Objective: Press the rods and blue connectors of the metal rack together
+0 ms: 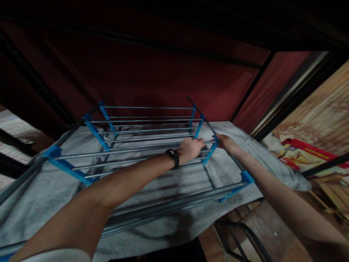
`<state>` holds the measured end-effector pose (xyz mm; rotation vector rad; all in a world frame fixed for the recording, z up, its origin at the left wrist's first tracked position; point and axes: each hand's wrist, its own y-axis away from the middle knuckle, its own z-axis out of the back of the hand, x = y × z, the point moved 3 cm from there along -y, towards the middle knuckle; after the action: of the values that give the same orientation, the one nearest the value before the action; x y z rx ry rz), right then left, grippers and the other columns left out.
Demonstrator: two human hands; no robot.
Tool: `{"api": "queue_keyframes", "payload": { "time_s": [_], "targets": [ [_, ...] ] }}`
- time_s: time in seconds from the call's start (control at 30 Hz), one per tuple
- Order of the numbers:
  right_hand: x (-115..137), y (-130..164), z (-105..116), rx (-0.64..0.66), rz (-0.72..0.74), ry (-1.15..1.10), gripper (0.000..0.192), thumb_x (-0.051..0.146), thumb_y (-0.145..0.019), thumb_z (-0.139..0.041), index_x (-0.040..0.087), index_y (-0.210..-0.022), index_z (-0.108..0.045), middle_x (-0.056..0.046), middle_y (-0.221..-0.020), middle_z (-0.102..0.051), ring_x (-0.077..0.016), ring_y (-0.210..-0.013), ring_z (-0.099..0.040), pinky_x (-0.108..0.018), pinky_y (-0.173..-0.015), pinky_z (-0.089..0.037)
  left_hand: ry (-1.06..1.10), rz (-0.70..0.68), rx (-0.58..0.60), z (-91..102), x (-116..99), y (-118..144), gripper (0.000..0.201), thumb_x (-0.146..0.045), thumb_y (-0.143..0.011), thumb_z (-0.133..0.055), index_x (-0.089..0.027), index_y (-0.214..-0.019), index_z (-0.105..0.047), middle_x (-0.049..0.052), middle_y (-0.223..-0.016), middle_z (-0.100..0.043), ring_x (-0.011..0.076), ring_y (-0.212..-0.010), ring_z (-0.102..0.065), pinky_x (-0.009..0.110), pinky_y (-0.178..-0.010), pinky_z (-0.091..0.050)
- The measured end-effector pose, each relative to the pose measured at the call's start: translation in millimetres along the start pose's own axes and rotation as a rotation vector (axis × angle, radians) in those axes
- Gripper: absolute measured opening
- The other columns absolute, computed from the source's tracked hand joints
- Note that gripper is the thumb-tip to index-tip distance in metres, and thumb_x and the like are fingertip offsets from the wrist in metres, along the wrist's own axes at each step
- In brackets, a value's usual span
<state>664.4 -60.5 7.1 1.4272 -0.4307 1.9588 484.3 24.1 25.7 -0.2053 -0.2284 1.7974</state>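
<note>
A metal rack [141,128] of grey rods with blue plastic brackets stands on a grey cloth [40,196]. My left hand [191,147], a black watch [172,156] on its wrist, grips a grey rod near the rack's right end. My right hand [227,142] holds the right side of the frame beside a blue bracket [211,153]. Both arms reach far forward over the front rods.
A dark red fabric wall [163,76] with black poles closes the back and right. A red and yellow printed package [305,154] lies on the floor at right. Black metal tubes [240,236] sit below the cloth's front edge.
</note>
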Motion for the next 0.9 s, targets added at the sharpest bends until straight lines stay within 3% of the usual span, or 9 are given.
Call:
{"api": "queue_keyframes", "payload": {
  "time_s": [0.2, 0.33, 0.63, 0.9],
  "targets": [
    [-1, -4, -2, 0.027, -0.012, -0.030, 0.034, 0.035, -0.098, -0.043, 0.011, -0.106, -0.065, -0.010, -0.088, -0.073, -0.0183, -0.079, -0.068, -0.027, -0.076, -0.056, -0.030, 0.010, -0.090, -2.2, 2, 3, 0.042, -0.043, -0.102, -0.031, -0.013, -0.110, -0.058, 0.014, -0.099, -0.069, 0.0251, -0.090, -0.068, 0.033, -0.070, -0.045],
    [-7, -9, -1, 0.027, 0.008, -0.004, 0.036, 0.038, -0.097, -0.044, 0.011, -0.105, -0.066, -0.009, -0.090, -0.072, -0.0176, -0.080, -0.068, -0.027, -0.078, -0.056, -0.023, 0.010, -0.064, -5.2, 4, 1, 0.041, -0.039, -0.103, -0.027, -0.013, -0.106, -0.058, 0.012, -0.087, -0.071, 0.0242, -0.083, -0.070, 0.032, -0.066, -0.043],
    [-11, -15, 1, 0.035, 0.045, 0.071, 0.038, 0.043, -0.097, -0.045, 0.012, -0.103, -0.065, -0.011, -0.095, -0.072, -0.0187, -0.085, -0.068, -0.028, -0.081, -0.055, -0.037, 0.009, -0.018, -0.1, 3, -1, 0.039, -0.038, -0.103, -0.029, -0.013, -0.107, -0.059, 0.013, -0.083, -0.072, 0.0255, -0.087, -0.071, 0.033, -0.070, -0.046],
    [-12, -16, 0, 0.018, 0.048, 0.096, 0.036, 0.043, -0.096, -0.044, 0.014, -0.099, -0.066, -0.005, -0.084, -0.069, -0.0159, -0.077, -0.065, -0.026, -0.079, -0.054, -0.022, 0.022, 0.003, -0.5, 3, 1, 0.040, -0.039, -0.102, -0.028, -0.013, -0.109, -0.058, 0.012, -0.083, -0.070, 0.0259, -0.084, -0.070, 0.034, -0.071, -0.047]
  ]
}}
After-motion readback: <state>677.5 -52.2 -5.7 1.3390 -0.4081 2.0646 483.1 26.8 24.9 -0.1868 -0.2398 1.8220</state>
